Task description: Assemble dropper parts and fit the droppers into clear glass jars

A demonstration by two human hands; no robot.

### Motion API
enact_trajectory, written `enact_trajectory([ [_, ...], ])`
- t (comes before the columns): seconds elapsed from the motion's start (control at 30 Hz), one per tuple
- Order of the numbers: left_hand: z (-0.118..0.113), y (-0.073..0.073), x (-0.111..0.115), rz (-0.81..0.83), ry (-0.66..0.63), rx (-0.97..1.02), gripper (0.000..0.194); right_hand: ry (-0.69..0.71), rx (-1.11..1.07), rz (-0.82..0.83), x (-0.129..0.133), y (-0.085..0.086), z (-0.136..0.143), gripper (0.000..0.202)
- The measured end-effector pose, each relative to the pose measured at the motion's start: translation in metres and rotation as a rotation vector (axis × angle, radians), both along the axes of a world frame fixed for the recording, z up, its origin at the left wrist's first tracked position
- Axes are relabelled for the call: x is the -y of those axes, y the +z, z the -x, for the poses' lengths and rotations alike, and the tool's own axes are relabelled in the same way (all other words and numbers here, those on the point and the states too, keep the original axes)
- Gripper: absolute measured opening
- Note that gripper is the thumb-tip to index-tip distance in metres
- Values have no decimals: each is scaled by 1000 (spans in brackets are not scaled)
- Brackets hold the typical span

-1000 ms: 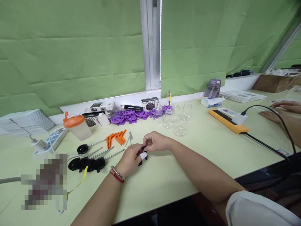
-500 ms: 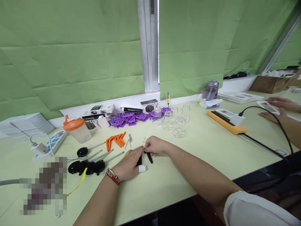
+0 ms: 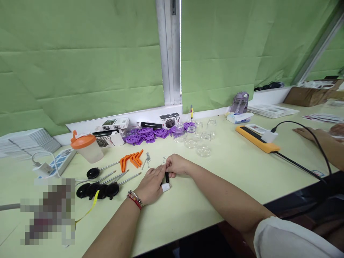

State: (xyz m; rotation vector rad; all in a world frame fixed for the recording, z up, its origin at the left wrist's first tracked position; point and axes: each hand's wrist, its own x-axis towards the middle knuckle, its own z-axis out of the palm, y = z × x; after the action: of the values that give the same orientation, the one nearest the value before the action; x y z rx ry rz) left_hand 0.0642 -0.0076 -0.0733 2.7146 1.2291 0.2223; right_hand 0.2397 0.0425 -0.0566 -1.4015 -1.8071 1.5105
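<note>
My left hand (image 3: 153, 183) lies over a small black part (image 3: 167, 177) on the pale table, its fingers pressed together and its thumb wrapped in white. My right hand (image 3: 176, 165) pinches at the top end of that black part, against my left fingertips; how much of it each hand grips is partly hidden. Tiny screws (image 3: 164, 158) lie just beyond my hands. Left of them are metal pins (image 3: 147, 159) and orange angled pieces (image 3: 131, 159). Black discs with metal rods (image 3: 112, 190) rest left of my left hand.
Purple parts (image 3: 146, 135) and clear glass jars (image 3: 203, 147) stand behind. An orange-lidded cup (image 3: 87, 147) is at left, an orange power strip (image 3: 256, 139) at right. Another person's hands (image 3: 309, 134) are at far right.
My left hand has shifted slightly right, closer to my right hand. The black part now stands more in line with my left thumb. The other person's hands have put down a white frame.
</note>
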Motion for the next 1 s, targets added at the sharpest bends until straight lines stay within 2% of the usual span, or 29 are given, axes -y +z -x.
enact_trajectory([
  [0.23,-2,2,1,-15,-19,12,65,-11,-43,37,-1,-1,0,14],
  [0.47,-5,1,2,-18,7,-34,63,48,-59,69,-3,2,-4,16],
  [0.73,-6,3,5,-14,17,-44,61,-55,3,40,-13,6,-14,20],
  [0.87,-6,2,6,-16,28,-33,61,-92,39,-81,-9,6,-18,14],
  [1.0,-2,2,5,-4,21,54,61,-99,184,-424,8,4,-23,14],
])
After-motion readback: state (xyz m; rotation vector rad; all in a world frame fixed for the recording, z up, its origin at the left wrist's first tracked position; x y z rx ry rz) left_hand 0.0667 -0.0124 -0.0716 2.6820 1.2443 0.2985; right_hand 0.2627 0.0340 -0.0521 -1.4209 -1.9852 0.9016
